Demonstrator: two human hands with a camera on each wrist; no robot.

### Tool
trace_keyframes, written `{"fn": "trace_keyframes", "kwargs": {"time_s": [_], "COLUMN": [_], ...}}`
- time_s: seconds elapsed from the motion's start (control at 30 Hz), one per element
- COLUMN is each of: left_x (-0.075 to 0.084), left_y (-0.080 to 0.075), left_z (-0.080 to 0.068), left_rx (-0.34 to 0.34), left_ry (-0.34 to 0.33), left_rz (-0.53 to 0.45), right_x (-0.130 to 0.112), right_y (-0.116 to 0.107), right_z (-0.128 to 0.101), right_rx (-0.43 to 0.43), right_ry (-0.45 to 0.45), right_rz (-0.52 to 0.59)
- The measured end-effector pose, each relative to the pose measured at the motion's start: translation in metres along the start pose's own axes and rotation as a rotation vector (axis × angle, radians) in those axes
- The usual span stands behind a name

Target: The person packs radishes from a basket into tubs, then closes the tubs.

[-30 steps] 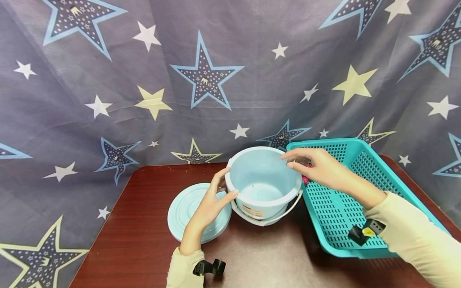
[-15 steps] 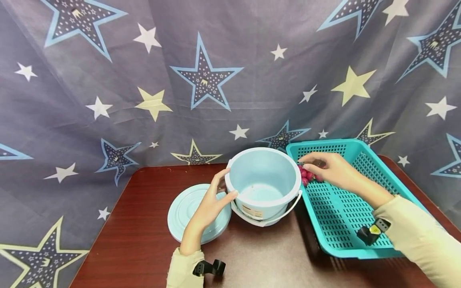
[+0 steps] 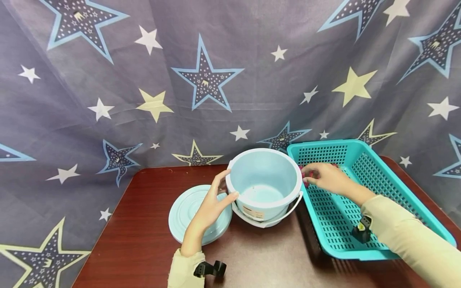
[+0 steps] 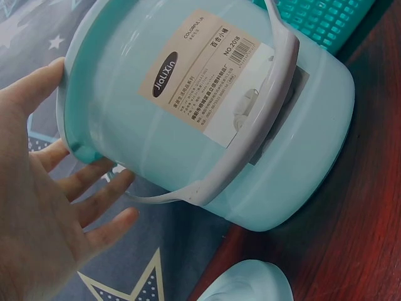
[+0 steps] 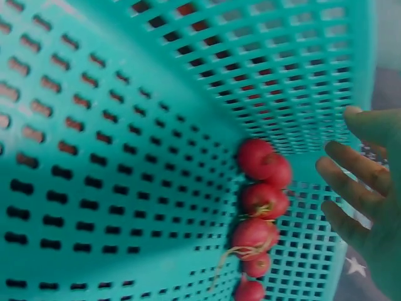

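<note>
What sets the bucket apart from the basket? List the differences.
The bucket is round, pale blue and solid-walled; the basket is rectangular, teal and perforated. The bucket looks empty; the basket holds red radishes. The left hand touches the bucket; the right hand reaches into the basket. Both are plastic.

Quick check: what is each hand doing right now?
Left hand: open, fingers resting against the bucket.
Right hand: open, holding nothing, beside the radishes in the basket.

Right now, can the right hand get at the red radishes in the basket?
Probably yes. The right hand is open inside the teal basket, fingers just beside the red radishes, with nothing visible between them.
</note>
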State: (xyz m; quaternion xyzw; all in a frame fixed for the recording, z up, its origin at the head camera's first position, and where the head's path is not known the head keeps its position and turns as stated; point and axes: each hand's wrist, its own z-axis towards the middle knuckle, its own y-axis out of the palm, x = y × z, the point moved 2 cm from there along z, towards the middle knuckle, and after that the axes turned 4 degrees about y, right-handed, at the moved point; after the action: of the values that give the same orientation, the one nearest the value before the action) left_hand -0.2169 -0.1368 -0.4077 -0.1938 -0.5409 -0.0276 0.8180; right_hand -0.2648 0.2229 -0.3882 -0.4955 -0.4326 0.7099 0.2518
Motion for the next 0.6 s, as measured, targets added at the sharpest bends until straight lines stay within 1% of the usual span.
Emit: {"fn": "trace_keyframes", "kwargs": {"time_s": [0.23,0.37,0.47,0.6], "left_x": [0.0,0.001,0.001,0.0], "left_y": [0.0,0.0,0.0,0.0], "left_z": [0.0,0.0,0.0,0.0], "left_rx": [-0.001,-0.001,-0.001,-0.001], "left_ry": [0.006,0.007,0.012,0.02], "left_rz": [-0.006,0.0,0.007,0.012], "right_x": [0.014,0.018,0.02,0.022], "right_y": [0.016,0.023,0.026,0.028], "right_z": [0.006,0.006,0.007,0.007], "right_rx": [-0.026,-0.017,0.001,0.012], "right_ry": [0.017,0.028,0.041,0.029], "right_rz": [-0.148,-0.238,-0.275,-0.3]}}
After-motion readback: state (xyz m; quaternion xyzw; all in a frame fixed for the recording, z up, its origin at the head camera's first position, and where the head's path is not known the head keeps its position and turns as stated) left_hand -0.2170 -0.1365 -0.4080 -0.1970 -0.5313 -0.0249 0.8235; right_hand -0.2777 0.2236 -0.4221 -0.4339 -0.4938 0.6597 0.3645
